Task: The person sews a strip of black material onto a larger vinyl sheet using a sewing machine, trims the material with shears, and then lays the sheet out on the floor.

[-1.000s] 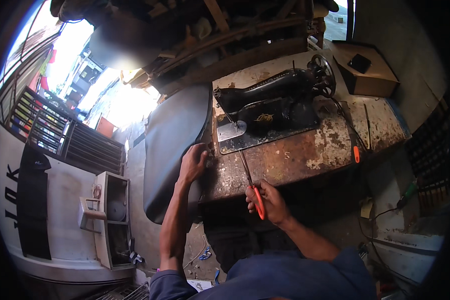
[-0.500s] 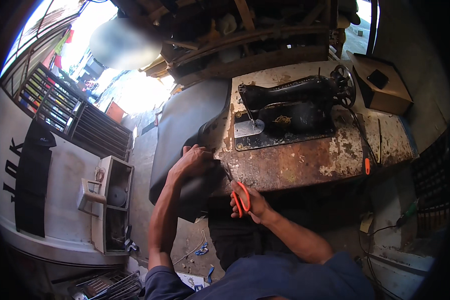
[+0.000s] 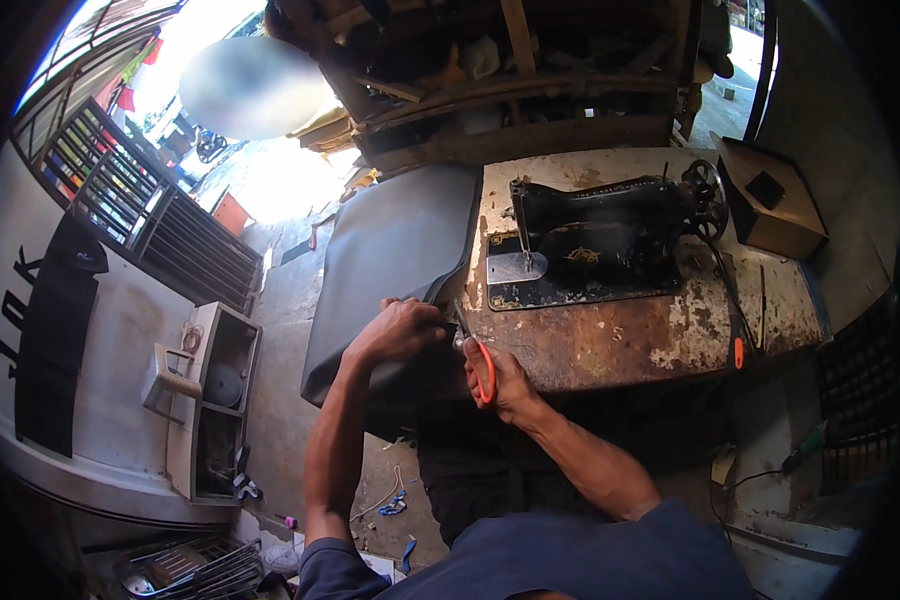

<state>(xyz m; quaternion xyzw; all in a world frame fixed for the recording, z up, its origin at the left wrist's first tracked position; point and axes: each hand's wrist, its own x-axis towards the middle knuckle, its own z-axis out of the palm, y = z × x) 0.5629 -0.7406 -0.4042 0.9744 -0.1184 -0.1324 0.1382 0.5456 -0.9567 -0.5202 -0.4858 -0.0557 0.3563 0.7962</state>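
A large dark grey sheet of leather-like material (image 3: 395, 225) lies over the left end of the worktable and hangs down its front. My left hand (image 3: 400, 332) is closed on the sheet near its front right edge, fingers curled in the folds. My right hand (image 3: 505, 385) grips a pair of scissors (image 3: 486, 375) by the orange handles. The blades point away from me, close beside my left fingertips and the sheet's edge. Whether they touch the material I cannot tell.
A black sewing machine (image 3: 600, 205) stands on the worn table (image 3: 580, 345). An orange-handled tool (image 3: 738, 352) lies at the right front edge, with a cardboard box (image 3: 775, 200) behind. Wooden shelving (image 3: 440, 125) rises at the back. A white cabinet (image 3: 208, 400) stands left.
My right hand and the scissors have moved slightly away from me, closer to my left hand. My left hand has shifted a little right, and the sheet's front edge is folded differently. The view has tilted slightly.
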